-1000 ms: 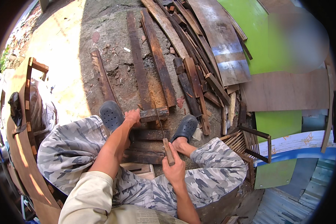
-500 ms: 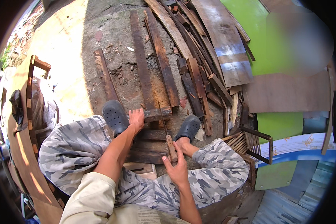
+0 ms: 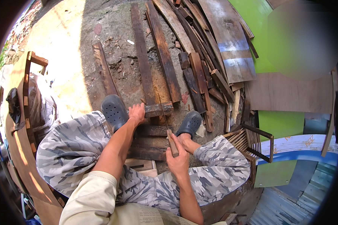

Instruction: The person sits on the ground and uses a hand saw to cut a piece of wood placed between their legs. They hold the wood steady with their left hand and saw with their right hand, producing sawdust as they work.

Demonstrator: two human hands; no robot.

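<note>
While steadying block (image 3: 153, 110), laid between shoes (image 3: 190, 122), with left hand (image 3: 137, 113), presumably against shifting under saw (image 3: 171, 140), clasps saw handle in right hand (image 3: 178, 159); cannot tell left finger closure.

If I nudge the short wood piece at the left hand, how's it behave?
The wood piece is probably stiff: it looks thick and straight. Its flat faces suggest sliding, not rolling. Likely manageable one-handed, being much shorter than the long planks.

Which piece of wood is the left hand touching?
The farthest crosswise block between the shoes: only its left end has the left hand on it.
</note>
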